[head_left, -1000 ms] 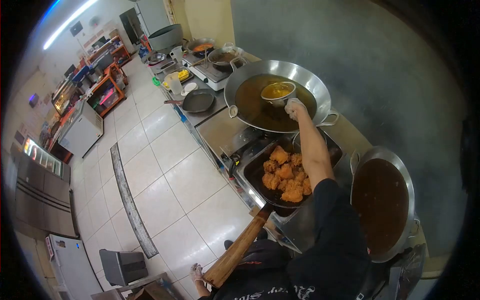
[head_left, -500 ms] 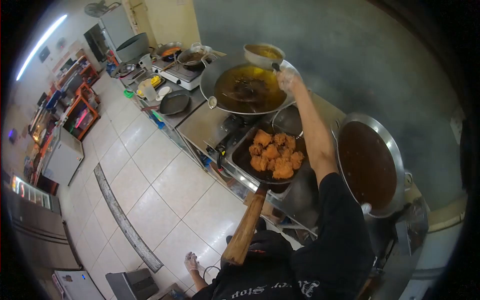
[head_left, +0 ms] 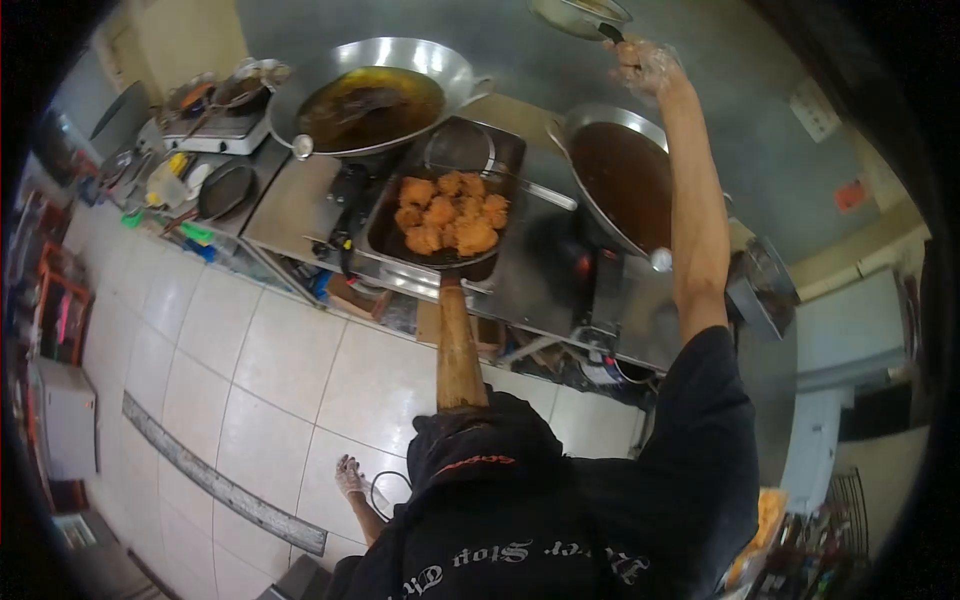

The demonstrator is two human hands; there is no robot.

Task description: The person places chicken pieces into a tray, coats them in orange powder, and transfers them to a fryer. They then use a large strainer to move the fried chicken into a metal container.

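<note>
My right hand (head_left: 648, 68), in a clear plastic glove, is raised high at the upper right. It is closed around the black handle of a saucepan (head_left: 575, 16), which the top edge of the view cuts off. The pan is up near the wall, between two large woks. Below my right forearm is the wok of dark brown liquid (head_left: 618, 180); at the upper left is the wok of yellow oil (head_left: 365, 105). Low beside my body hangs my left hand (head_left: 350, 476), gloved and white-smeared, fingers apart, holding nothing.
Several fried battered pieces (head_left: 450, 213) lie in a round pan or skimmer with a thick wooden handle (head_left: 458, 345), over a rectangular tray (head_left: 510, 150). A wire strainer (head_left: 460, 145) rests behind them. A black frying pan (head_left: 227, 192) and white stove (head_left: 210, 135) stand left.
My right hand has carried the saucepan from above the yellow-oil wok over to the right. My view has turned right, so the woks appear further left. My left hand stays low and free.
</note>
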